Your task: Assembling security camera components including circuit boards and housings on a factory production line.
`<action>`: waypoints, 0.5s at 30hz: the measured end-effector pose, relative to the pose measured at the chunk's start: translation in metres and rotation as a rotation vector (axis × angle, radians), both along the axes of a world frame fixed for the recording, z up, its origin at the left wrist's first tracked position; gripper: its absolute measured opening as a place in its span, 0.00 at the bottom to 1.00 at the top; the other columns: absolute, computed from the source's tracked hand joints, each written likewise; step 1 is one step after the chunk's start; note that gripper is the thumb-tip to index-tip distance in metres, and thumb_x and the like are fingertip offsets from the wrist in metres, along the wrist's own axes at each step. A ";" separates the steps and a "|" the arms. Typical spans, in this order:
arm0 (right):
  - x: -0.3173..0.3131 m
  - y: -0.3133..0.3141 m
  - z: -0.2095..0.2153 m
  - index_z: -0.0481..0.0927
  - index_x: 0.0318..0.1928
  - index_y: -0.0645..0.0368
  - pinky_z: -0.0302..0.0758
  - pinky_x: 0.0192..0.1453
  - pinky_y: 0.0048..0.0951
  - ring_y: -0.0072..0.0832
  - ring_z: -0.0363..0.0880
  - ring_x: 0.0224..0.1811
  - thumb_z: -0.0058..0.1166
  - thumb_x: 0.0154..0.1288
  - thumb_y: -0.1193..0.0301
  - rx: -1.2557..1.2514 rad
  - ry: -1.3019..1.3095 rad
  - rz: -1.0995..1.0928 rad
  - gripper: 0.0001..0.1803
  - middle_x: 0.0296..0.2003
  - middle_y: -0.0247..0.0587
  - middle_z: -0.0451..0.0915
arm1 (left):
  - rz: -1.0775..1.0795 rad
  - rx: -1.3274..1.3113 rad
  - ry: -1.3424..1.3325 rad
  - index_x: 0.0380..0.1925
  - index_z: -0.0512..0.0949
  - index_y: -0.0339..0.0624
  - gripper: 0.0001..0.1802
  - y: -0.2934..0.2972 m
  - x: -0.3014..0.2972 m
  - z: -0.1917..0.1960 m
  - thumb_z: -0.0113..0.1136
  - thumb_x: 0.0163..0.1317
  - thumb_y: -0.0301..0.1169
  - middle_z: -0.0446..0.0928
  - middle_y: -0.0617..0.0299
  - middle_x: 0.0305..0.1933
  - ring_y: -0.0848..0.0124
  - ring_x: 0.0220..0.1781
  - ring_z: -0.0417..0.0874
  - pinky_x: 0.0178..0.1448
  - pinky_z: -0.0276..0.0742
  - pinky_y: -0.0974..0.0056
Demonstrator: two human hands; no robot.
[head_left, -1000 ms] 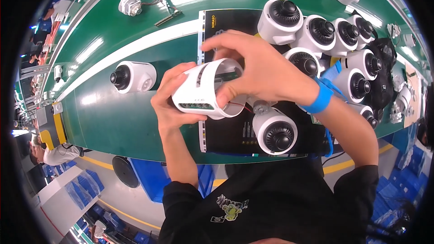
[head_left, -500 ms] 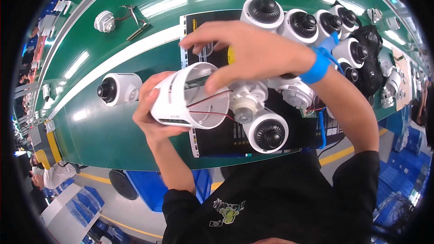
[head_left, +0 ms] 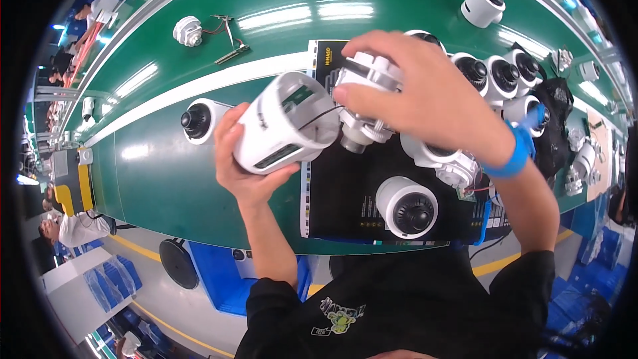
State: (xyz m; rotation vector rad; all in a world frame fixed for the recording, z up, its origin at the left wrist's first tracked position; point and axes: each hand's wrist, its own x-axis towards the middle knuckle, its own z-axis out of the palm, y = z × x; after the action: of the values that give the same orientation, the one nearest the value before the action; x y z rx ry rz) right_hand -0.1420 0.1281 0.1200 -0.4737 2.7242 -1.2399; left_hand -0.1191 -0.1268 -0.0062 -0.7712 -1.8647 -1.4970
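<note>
My left hand (head_left: pixel 240 176) is wrapped round a white cylindrical camera housing (head_left: pixel 271 129), tilted with its open end to the right. A green circuit board shows inside the housing. My right hand (head_left: pixel 435 96) grips a white plastic inner module (head_left: pixel 367 127) from above, just off the housing's mouth. A thin dark wire (head_left: pixel 318 118) runs between the two parts. Below them a white dome camera (head_left: pixel 409 207) with a black ribbed lens cover rests on a black printed box (head_left: pixel 339 193). Another white camera (head_left: pixel 205 121) lies left of my left hand.
Several white dome cameras (head_left: pixel 502 76) stand at the right beside a black plastic bag (head_left: pixel 558 103). One lone camera (head_left: pixel 483 6) stands farther back. A white module with a wired bracket (head_left: pixel 231 43) lies on the green table (head_left: pixel 166 186). Blue bins (head_left: pixel 226 286) stand below the near edge.
My right hand has closed on the inner module and lifted it beside the housing's mouth. Half a second ago its fingers were spread above. The housing has tilted in my left hand.
</note>
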 end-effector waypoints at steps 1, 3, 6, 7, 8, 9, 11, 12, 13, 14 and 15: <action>0.007 -0.003 -0.004 0.76 0.49 0.61 0.70 0.46 0.31 0.34 0.74 0.42 0.63 0.52 0.60 0.065 0.367 -0.023 0.26 0.38 0.44 0.77 | 0.036 -0.075 0.016 0.58 0.67 0.43 0.49 0.000 -0.001 -0.001 0.82 0.33 0.40 0.67 0.39 0.59 0.51 0.60 0.72 0.59 0.72 0.52; 0.009 -0.009 -0.002 0.77 0.47 0.59 0.69 0.48 0.31 0.39 0.71 0.44 0.67 0.45 0.64 0.058 0.415 -0.029 0.27 0.40 0.44 0.76 | 0.038 -0.094 0.031 0.57 0.67 0.43 0.49 0.003 -0.003 -0.001 0.82 0.33 0.40 0.67 0.40 0.58 0.52 0.60 0.72 0.59 0.72 0.52; 0.008 -0.014 -0.005 0.76 0.48 0.56 0.68 0.52 0.33 0.39 0.70 0.48 0.72 0.41 0.64 -0.111 0.859 0.097 0.31 0.46 0.43 0.74 | -0.123 0.132 -0.026 0.59 0.66 0.42 0.50 0.012 -0.004 -0.004 0.82 0.33 0.40 0.67 0.39 0.59 0.52 0.61 0.71 0.59 0.72 0.52; 0.007 -0.016 -0.010 0.76 0.48 0.56 0.68 0.52 0.33 0.39 0.70 0.48 0.72 0.41 0.64 -0.111 0.864 0.103 0.31 0.46 0.43 0.74 | -0.164 0.198 -0.054 0.59 0.65 0.43 0.51 0.015 -0.003 -0.006 0.82 0.33 0.39 0.66 0.39 0.59 0.52 0.61 0.71 0.60 0.72 0.52; 0.007 -0.018 -0.015 0.75 0.50 0.57 0.68 0.52 0.33 0.39 0.69 0.49 0.73 0.40 0.60 -0.196 0.810 0.136 0.34 0.48 0.45 0.73 | -0.204 0.264 -0.081 0.60 0.64 0.43 0.51 0.018 -0.002 -0.007 0.82 0.33 0.39 0.65 0.39 0.60 0.52 0.61 0.71 0.60 0.72 0.52; 0.007 -0.020 -0.019 0.73 0.52 0.58 0.68 0.53 0.34 0.38 0.68 0.50 0.74 0.40 0.56 -0.281 0.754 0.170 0.38 0.51 0.47 0.71 | -0.266 0.355 -0.114 0.61 0.63 0.43 0.53 0.023 0.001 -0.009 0.82 0.32 0.38 0.64 0.39 0.61 0.52 0.61 0.71 0.61 0.72 0.51; 0.013 -0.024 -0.023 0.70 0.55 0.58 0.67 0.54 0.35 0.39 0.67 0.52 0.73 0.38 0.48 -0.261 0.721 0.212 0.45 0.53 0.48 0.69 | -0.317 0.397 -0.073 0.61 0.63 0.43 0.54 0.027 0.001 -0.012 0.83 0.30 0.37 0.64 0.39 0.61 0.52 0.61 0.71 0.62 0.71 0.51; 0.016 -0.026 -0.022 0.70 0.55 0.58 0.66 0.54 0.36 0.40 0.67 0.51 0.73 0.37 0.47 -0.261 0.716 0.208 0.46 0.53 0.48 0.69 | -0.295 0.337 -0.110 0.61 0.63 0.44 0.55 0.023 0.003 -0.012 0.83 0.29 0.36 0.64 0.39 0.61 0.51 0.62 0.70 0.63 0.70 0.51; 0.014 -0.027 -0.024 0.71 0.54 0.57 0.65 0.54 0.37 0.40 0.67 0.50 0.69 0.38 0.43 -0.244 0.767 0.211 0.46 0.52 0.48 0.70 | -0.310 0.352 -0.088 0.61 0.63 0.43 0.54 0.021 0.003 -0.012 0.83 0.29 0.36 0.64 0.39 0.61 0.51 0.62 0.69 0.63 0.70 0.51; 0.015 -0.025 -0.019 0.71 0.55 0.56 0.65 0.54 0.38 0.39 0.67 0.49 0.66 0.40 0.41 -0.157 0.799 0.215 0.45 0.52 0.47 0.70 | -0.325 0.367 -0.065 0.60 0.64 0.43 0.54 0.022 0.003 -0.011 0.83 0.29 0.36 0.63 0.38 0.61 0.51 0.63 0.69 0.63 0.69 0.50; 0.018 -0.023 -0.011 0.72 0.55 0.55 0.64 0.54 0.38 0.39 0.67 0.49 0.63 0.41 0.39 -0.069 0.832 0.218 0.45 0.52 0.47 0.70 | -0.338 0.425 -0.096 0.60 0.64 0.42 0.53 0.022 0.005 -0.011 0.83 0.30 0.35 0.63 0.38 0.61 0.51 0.64 0.68 0.64 0.69 0.50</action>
State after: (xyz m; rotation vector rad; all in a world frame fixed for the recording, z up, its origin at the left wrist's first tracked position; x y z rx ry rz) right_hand -0.1241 0.1053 0.1085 -1.5498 3.1023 -1.2771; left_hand -0.1139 -0.1051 -0.0169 -0.8437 -1.4465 -2.0868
